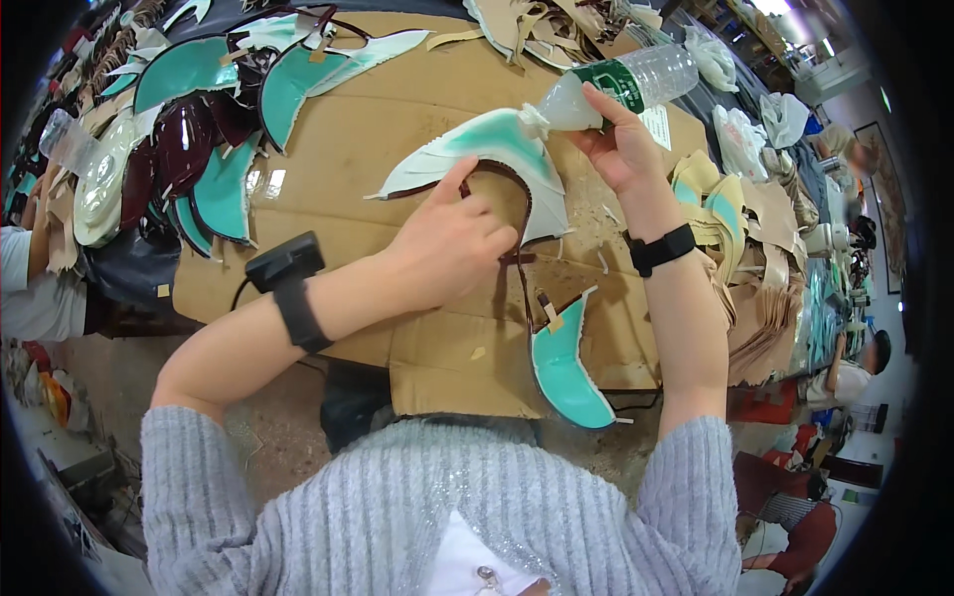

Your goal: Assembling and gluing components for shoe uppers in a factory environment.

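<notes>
A pale shoe upper (475,141) with a teal patch and dark red inner edge lies curved on the cardboard. My left hand (447,243) is at its inner edge, index finger stretched onto the rim, the other fingers curled over the dark strap side; the thumb is hidden. My right hand (621,144) grips a clear plastic bottle (621,84) with a green label and whitish liquid inside, tilted so its crusted white tip meets the upper's top edge. Joined by a thin dark strap, a second teal-lined upper piece (573,368) hangs at the near edge.
Cardboard (338,149) covers the table. Teal-lined and dark red uppers (199,129) are heaped at the left. Beige cut pieces (760,233) lie stacked at the right, with plastic bags (740,139) behind. Other people (45,278) are at both sides.
</notes>
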A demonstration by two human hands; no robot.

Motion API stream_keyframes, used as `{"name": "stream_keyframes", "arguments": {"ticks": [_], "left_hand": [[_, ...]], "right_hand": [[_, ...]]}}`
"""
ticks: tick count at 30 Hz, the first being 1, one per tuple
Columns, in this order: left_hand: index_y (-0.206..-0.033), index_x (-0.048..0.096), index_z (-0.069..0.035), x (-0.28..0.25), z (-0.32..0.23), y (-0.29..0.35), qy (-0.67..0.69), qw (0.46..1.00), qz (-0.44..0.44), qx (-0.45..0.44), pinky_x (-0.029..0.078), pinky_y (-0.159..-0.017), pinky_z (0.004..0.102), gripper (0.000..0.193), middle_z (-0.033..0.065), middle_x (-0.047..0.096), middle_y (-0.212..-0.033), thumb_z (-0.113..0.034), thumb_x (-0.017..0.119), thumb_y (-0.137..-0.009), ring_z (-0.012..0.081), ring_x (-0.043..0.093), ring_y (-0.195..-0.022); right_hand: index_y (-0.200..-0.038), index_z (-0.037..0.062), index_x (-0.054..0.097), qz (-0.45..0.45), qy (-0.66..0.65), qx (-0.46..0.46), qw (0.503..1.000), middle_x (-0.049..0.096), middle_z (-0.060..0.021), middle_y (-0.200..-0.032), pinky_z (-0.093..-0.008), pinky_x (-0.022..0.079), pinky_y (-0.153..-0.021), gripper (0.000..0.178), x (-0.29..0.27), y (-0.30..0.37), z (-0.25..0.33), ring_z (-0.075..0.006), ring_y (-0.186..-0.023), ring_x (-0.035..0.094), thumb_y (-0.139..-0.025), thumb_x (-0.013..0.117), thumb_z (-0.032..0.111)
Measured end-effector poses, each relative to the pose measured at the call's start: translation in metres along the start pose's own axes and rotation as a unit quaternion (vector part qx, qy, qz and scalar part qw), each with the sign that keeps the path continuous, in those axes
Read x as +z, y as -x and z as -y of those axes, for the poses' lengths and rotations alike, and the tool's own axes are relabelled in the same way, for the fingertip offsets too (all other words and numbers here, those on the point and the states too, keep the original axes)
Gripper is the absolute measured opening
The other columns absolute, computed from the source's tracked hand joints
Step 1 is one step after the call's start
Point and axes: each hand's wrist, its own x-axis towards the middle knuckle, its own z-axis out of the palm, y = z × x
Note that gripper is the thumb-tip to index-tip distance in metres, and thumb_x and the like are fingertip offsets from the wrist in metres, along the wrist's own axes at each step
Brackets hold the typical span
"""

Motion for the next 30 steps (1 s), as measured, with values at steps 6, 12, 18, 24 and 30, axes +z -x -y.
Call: {"name": "stream_keyframes", "arguments": {"ticks": [6,12,18,24,30], "left_hand": [[-0.086,0.067,-0.008,-0.018,0.027,0.005,-0.052,0.973,-0.155,-0.164,0.033,-0.104,0.0473,0.008,0.0063,0.065,-0.081,-0.013,0.067,-0.079,0.0228,0.061,-0.08],[-0.096,0.07,-0.006,-0.022,0.035,-0.002,0.103,0.916,-0.355,-0.155,0.047,-0.066,0.0338,0.016,0.0072,0.061,-0.072,-0.005,0.065,-0.08,0.024,0.058,-0.064],[-0.1,0.071,-0.007,-0.016,0.036,-0.014,0.095,0.885,-0.431,-0.147,0.045,-0.059,0.0296,0.023,0.0065,0.061,-0.075,0.001,0.065,-0.079,0.0218,0.057,-0.067],[-0.1,0.07,-0.005,-0.021,0.029,-0.023,0.241,0.887,-0.367,-0.143,0.043,-0.058,0.0272,0.017,0.0024,0.061,-0.076,-0.008,0.065,-0.085,0.0131,0.055,-0.068],[-0.096,0.067,-0.003,-0.047,0.043,-0.005,0.615,0.768,-0.054,-0.173,0.036,-0.056,0.0224,0.017,-0.005,0.057,-0.073,-0.017,0.06,-0.092,0.0047,0.046,-0.065]], "right_hand": [[-0.111,0.0028,0.059,0.023,-0.036,-0.013,0.999,0.064,-0.0106,-0.109,-0.0419,0.059,-0.084,0.028,0.006,0.018,-0.003,-0.0256,-0.1,0.064,-0.086,0.068,0.011],[-0.115,0.0038,0.058,0.025,-0.121,-0.055,0.991,0.064,-0.0105,-0.112,-0.0414,0.057,-0.088,0.03,0.003,0.042,0.009,-0.0259,-0.104,0.063,-0.088,0.067,0.013],[-0.131,-0.0007,0.045,0.206,-0.13,-0.029,0.969,0.052,-0.023,-0.131,-0.0411,0.047,-0.097,0.057,0.019,0.065,0.006,-0.0303,-0.117,0.055,-0.093,0.053,0.041],[-0.133,-0.0002,0.044,0.242,-0.012,-0.014,0.97,0.05,-0.0216,-0.133,-0.0431,0.038,-0.106,0.062,0.02,0.084,-0.003,-0.0315,-0.125,0.048,-0.086,0.06,0.036],[-0.127,-0.0008,0.048,0.252,0.077,-0.064,0.963,0.057,-0.0271,-0.121,-0.0417,0.052,-0.091,0.076,0.008,0.087,0.006,-0.0338,-0.107,0.062,-0.065,0.083,0.028]]}}
